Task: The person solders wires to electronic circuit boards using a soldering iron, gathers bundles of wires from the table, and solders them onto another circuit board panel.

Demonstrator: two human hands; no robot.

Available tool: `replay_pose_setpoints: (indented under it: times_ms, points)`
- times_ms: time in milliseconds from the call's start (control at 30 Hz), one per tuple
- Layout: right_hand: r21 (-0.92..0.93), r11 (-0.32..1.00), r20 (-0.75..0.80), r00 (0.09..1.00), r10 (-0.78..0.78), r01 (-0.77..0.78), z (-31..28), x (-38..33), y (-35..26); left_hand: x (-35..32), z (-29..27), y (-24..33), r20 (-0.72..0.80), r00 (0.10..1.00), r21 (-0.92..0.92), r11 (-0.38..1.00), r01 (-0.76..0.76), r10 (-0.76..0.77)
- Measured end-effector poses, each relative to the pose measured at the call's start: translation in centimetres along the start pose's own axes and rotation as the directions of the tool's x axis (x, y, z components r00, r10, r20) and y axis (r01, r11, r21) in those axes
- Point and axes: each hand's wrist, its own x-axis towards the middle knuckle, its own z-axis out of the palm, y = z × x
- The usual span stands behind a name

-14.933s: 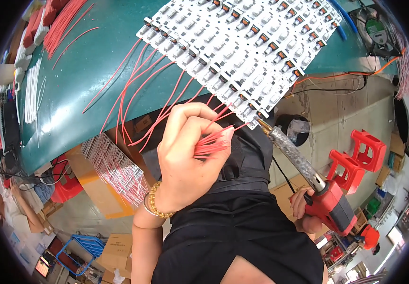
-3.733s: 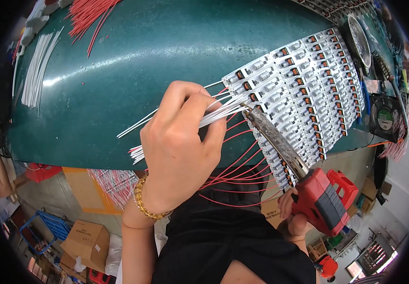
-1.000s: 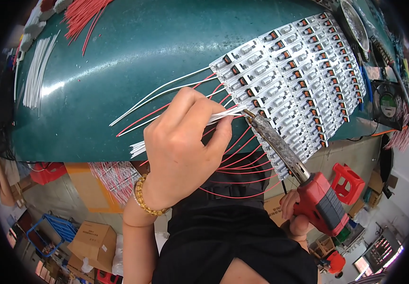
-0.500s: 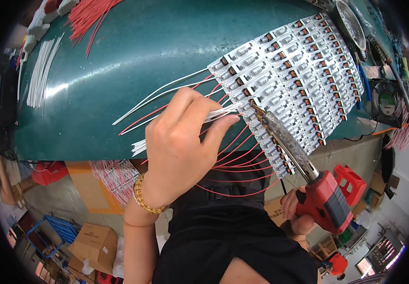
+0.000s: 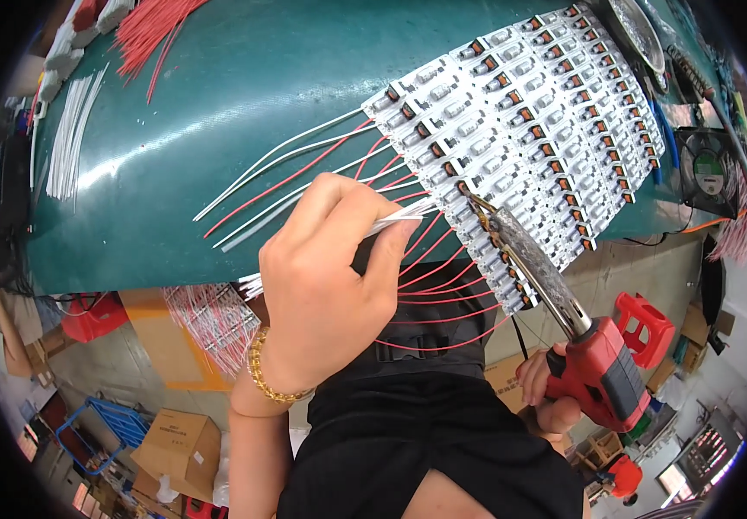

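Observation:
My left hand (image 5: 330,272), wearing a yellow bead bracelet (image 5: 263,372), pinches a bundle of white wires (image 5: 404,216). Their tips point at the near left edge of a panel of small circuit boards (image 5: 503,112). My right hand (image 5: 546,402) is wrapped round the red and black handle of a soldering gun (image 5: 603,372). The metal barrel (image 5: 538,264) slants up to the left, its tip over the board edge close to the wire ends. Whether the tip touches is unclear. Red wires (image 5: 443,298) and loose white wires (image 5: 283,143) trail from that edge.
White wires (image 5: 75,138) and a red wire bundle (image 5: 153,39) lie on the green table (image 5: 244,69). At the right are a metal dish (image 5: 637,39) and a small fan (image 5: 709,173). Below stand a red stool (image 5: 641,329) and a cardboard box (image 5: 179,450).
My left hand has drawn slightly back from the board edge, still pinching the white wires. The panel sits a little higher and further left in view. The soldering gun stays over the edge.

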Motion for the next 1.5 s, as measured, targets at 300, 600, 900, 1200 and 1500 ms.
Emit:
replay_pose_setpoints:
  times_ms: [300,600,900,1200,1500]
  points:
    - [-0.562,0.814,-0.288,0.957,-0.026,-0.147,-1.8,-3.0,2.0,0.0,1.2,-0.4,-0.063,0.998,0.068,0.998,-0.005,0.009]
    - [-0.413,0.907,-0.020,0.995,-0.098,0.081,-2.5,-1.9,2.1,-0.1,1.0,-0.7,-0.069,0.996,0.077,0.996,-0.044,0.050]
    - [-0.355,0.934,-0.072,0.994,-0.076,0.045,-2.5,-2.5,2.0,-0.2,1.1,-0.7,-0.059,0.997,0.088,0.995,-0.045,0.050]
    - [0.098,0.994,-0.049,0.997,0.063,-0.058,-0.4,-0.9,-0.7,-0.7,1.6,0.6,-0.024,0.999,-0.012,0.999,0.048,-0.048]
    - [-0.202,0.979,-0.145,0.989,0.003,-0.033,-2.0,-2.3,1.5,-1.1,1.4,0.4,-0.024,1.000,0.069,0.998,-0.001,0.003]
